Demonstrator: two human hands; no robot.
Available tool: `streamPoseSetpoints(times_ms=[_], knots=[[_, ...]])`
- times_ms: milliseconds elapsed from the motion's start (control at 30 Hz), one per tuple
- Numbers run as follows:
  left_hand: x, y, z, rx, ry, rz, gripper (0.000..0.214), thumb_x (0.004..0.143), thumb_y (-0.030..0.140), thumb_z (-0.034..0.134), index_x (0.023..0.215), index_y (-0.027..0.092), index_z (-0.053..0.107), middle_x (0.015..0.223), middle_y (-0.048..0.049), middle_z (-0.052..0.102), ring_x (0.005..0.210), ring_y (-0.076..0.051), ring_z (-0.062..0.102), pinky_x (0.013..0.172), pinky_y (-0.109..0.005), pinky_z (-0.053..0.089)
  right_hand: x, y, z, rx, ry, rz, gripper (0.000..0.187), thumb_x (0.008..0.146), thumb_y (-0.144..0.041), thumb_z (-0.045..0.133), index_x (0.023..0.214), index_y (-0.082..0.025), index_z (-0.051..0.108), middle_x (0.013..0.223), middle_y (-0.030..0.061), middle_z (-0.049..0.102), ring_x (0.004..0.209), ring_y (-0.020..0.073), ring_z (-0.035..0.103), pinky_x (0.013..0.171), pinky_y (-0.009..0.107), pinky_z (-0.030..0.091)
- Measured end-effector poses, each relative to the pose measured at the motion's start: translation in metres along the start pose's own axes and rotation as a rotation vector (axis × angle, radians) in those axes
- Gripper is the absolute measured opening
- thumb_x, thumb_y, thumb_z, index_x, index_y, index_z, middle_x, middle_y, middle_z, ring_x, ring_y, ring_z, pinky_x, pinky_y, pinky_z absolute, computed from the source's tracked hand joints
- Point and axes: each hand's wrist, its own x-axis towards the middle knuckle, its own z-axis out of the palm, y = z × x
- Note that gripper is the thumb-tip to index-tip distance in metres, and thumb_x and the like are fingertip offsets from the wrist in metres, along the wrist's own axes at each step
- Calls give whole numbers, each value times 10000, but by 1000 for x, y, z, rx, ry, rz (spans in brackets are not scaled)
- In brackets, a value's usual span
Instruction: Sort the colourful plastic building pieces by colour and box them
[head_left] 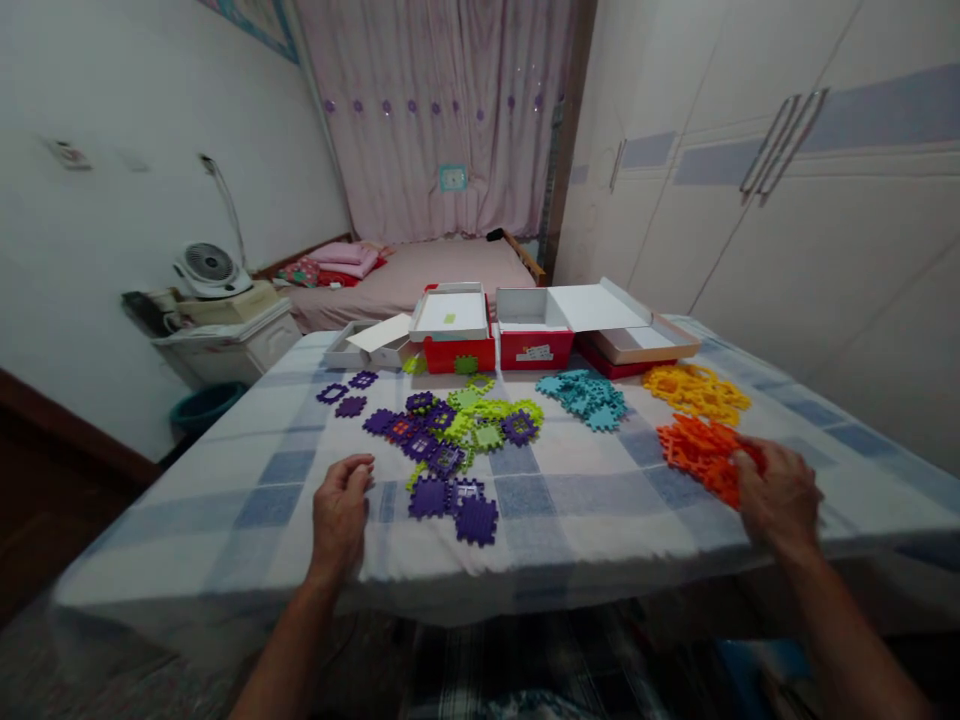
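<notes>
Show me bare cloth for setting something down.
Free: cloth left of the left hand; also between the purple tiles and orange pile. Crowded: the middle, where purple tiles overlap green tiles, and the far edge, lined with boxes.

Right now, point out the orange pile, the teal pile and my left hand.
Orange pile (699,452), head view, its uncovered middle.
Teal pile (587,397), head view, its middle.
Left hand (339,512), head view, back of the hand.

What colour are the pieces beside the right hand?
The pieces are orange; the head view shows them best.
</notes>
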Motion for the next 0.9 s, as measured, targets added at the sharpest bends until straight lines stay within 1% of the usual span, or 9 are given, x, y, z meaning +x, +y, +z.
streamPoseSetpoints(times_ms=[100, 233, 300, 400, 533, 633, 700, 800, 900], knots=[[1, -2, 0, 6, -44, 55, 318, 782, 412, 529, 955, 177, 657, 970, -56, 665, 843, -187, 618, 781, -325, 485, -6, 1, 4, 8, -4, -56, 535, 852, -494, 293, 1050, -155, 656, 1070, 178, 642, 1057, 322, 538, 895, 440, 418], [7, 3, 0, 79, -77, 223, 270, 808, 350, 491, 940, 173, 647, 1040, -77, 628, 927, -209, 619, 794, -344, 515, -7, 1, 2, 3, 34, -23, 630, 833, -556, 294, 1115, -128, 660, 1098, 195, 631, 1072, 349, 546, 889, 453, 444], [16, 8, 1, 186, -97, 372, 258, 816, 274, 454, 955, 182, 651, 1082, -83, 619, 995, -217, 609, 835, -362, 522, -6, 2, 2, -5, 83, -14, 664, 825, -577, 296, 1128, -116, 667, 1111, 204, 627, 1082, 365, 549, 908, 469, 442], [37, 13, 6, 432, -159, 617, 297, 797, 202, 458, 998, 183, 676, 1163, -100, 623, 1134, -247, 557, 1010, -434, 451, -5, 2, 1, -5, 209, -27, 652, 826, -560, 310, 1113, -109, 684, 1077, 205, 645, 1092, 372, 560, 952, 484, 429], [65, 10, 17, 680, -346, 760, 415, 758, 134, 476, 1124, 166, 669, 1273, -103, 612, 1274, -291, 455, 1098, -494, 367, -6, -6, -3, 42, 343, -97, 550, 820, -473, 356, 1097, -137, 691, 1040, 178, 674, 1092, 367, 584, 981, 503, 432], [74, 9, 22, 747, -422, 779, 493, 733, 107, 470, 1186, 180, 648, 1314, -81, 597, 1298, -287, 427, 1109, -498, 346, -9, -29, -10, 106, 369, -194, 465, 834, -409, 400, 1124, -169, 674, 1095, 167, 675, 1137, 355, 575, 1013, 507, 428], [74, 12, 22, 761, -444, 791, 474, 747, 135, 480, 1184, 193, 652, 1308, -74, 600, 1276, -278, 442, 1104, -481, 338, -14, -53, -17, 178, 332, -260, 407, 847, -368, 433, 1146, -201, 653, 1143, 165, 658, 1179, 329, 556, 1041, 480, 419], [69, 21, 15, 790, -465, 802, 398, 763, 230, 530, 1132, 211, 678, 1178, -88, 644, 1149, -268, 511, 1058, -453, 354, -22, -94, -25, 310, 211, -335, 334, 860, -327, 458, 1134, -242, 628, 1168, 153, 635, 1202, 295, 540, 1060, 455, 409], [64, 29, 8, 857, -414, 769, 331, 762, 340, 570, 1036, 208, 700, 983, -103, 637, 1010, -273, 536, 989, -453, 377, -29, -133, -25, 434, 55, -409, 269, 874, -318, 458, 1077, -246, 618, 1166, 123, 625, 1168, 289, 557, 1013, 505, 435]])
